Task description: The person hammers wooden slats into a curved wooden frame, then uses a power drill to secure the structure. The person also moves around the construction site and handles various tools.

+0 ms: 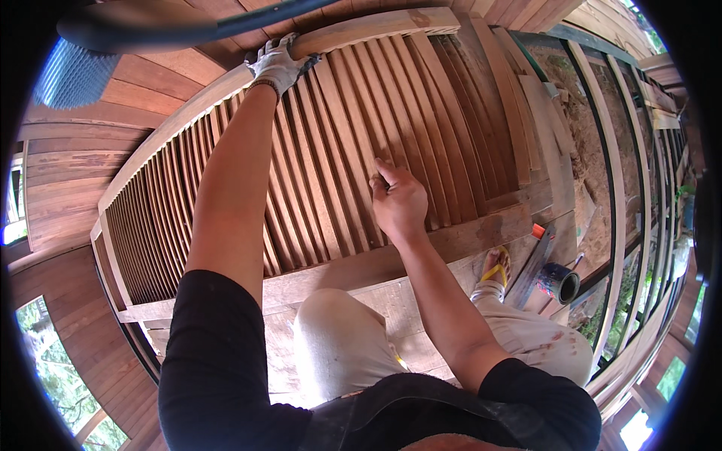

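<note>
A large louvered wooden panel lies before me, its long slats (338, 135) set side by side between a far rail (368, 28) and a near rail (444, 244). My left hand (275, 66) wears a white and dark glove and rests over the far rail, fingers spread. Bare and closed, my right hand (400, 203) is above the slats right of the middle, its index finger and thumb drawn together. Whatever it may pinch is too small to make out. At the panel's right end the slats (481, 113) sit looser and overlap.
A dark open can (559, 283) stands near my sandalled foot (495, 267), beside a dark flat tool with an orange end (538, 231). Dark floor joists (613, 173) with gaps over bare ground run along the right. A blurred blue strap-like object (263, 16) crosses the upper left.
</note>
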The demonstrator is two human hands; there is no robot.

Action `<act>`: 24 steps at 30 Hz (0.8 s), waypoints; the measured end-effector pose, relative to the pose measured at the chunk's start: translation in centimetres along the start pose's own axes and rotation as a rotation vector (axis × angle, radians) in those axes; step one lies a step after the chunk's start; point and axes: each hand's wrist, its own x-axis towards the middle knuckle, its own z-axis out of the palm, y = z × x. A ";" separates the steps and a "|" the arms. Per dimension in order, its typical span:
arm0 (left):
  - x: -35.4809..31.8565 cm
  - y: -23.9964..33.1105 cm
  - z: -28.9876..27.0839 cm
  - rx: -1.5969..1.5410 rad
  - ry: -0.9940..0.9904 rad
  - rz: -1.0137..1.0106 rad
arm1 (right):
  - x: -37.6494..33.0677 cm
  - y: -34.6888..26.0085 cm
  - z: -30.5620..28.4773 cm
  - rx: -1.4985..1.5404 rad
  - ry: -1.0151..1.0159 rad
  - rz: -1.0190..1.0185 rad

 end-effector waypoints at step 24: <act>1.1 -3.6 4.0 -0.006 0.030 0.059 | 3.0 -0.3 -2.4 -0.174 -0.368 0.048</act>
